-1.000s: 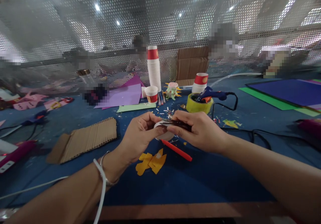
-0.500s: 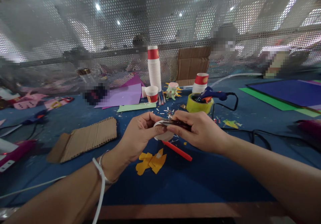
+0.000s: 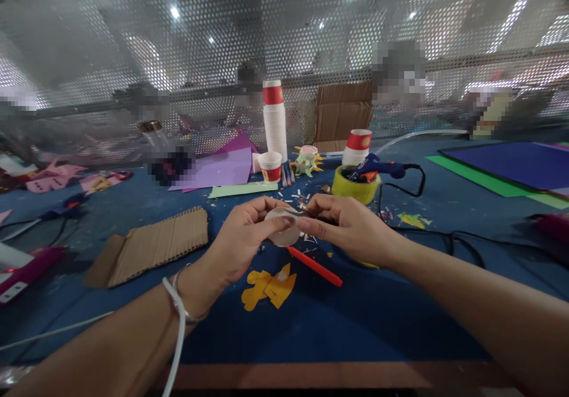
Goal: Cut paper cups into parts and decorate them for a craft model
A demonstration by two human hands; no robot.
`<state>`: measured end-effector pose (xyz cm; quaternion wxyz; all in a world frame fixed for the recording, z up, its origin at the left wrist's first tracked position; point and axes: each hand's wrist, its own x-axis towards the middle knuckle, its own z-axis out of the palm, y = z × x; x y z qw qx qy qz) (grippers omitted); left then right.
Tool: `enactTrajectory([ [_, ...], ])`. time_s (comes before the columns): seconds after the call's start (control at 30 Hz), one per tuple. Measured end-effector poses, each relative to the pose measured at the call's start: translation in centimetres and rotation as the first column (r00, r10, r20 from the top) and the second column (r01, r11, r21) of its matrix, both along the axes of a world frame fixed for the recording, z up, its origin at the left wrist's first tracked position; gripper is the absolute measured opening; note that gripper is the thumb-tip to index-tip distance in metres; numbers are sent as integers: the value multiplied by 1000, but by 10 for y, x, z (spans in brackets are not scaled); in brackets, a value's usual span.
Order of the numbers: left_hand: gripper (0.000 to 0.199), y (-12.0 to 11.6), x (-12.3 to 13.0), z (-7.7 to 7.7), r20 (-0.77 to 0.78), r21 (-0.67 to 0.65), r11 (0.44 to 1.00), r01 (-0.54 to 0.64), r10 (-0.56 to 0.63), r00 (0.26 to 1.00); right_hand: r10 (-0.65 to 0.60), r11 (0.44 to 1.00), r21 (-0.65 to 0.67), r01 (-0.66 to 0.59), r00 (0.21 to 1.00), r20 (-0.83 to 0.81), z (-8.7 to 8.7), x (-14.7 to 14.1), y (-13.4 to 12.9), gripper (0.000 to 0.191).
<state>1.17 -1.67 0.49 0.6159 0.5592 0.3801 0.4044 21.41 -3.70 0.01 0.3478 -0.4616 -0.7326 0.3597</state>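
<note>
My left hand (image 3: 244,231) is closed on a whitish paper cup piece (image 3: 285,236), its round face turned toward me, with the thumb across it. In my right hand (image 3: 355,225) is a pair of scissors (image 3: 294,212). The narrow metal blades lie against the top edge of the cup piece. Most of the scissors' handles are hidden by the fingers. Beneath the hands, a red marker (image 3: 316,266) lies on the blue table, beside yellow-orange paper cutouts (image 3: 269,287).
Behind my hands stand a paper cup (image 3: 270,169), a tall cup stack (image 3: 275,127) and a yellow tape roll (image 3: 355,188) with a blue glue gun (image 3: 377,166) resting on it. Corrugated cardboard (image 3: 162,246) lies left. A black cable (image 3: 448,236) crosses the right side. Scraps litter the middle.
The cup piece has turned and shifted slightly left, so more of its round face shows. The scissors blades have moved along its upper edge, and a little yellow now shows beneath my right hand.
</note>
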Motion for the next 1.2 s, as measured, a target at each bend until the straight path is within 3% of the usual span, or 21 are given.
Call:
enactTrajectory([
  [0.33, 24, 1, 0, 1, -5, 45, 993, -114, 114, 993, -17, 1000, 19, 19, 995, -94, 2, 2, 2, 30],
  [0.53, 19, -4, 3, 0, -124, 160, 986, -40, 60, 990, 19, 1000, 27, -16, 991, -133, -1, -1, 1, 28],
  [0.73, 18, -6, 4, -1, -178, 190, 982, -12, 46, 983, 37, 996, 87, -30, 996, -77, -5, -2, 1, 23],
  [0.93, 35, -9, 8, -5, -61, 81, 995, -52, 57, 996, 13, 991, 134, -18, 999, 39, -5, -5, 0, 16],
  [1.2, 29, -9, 8, -3, -86, 87, 996, -2, 10, 996, 43, 983, 178, -50, 998, 43, -7, -9, -4, 11],
])
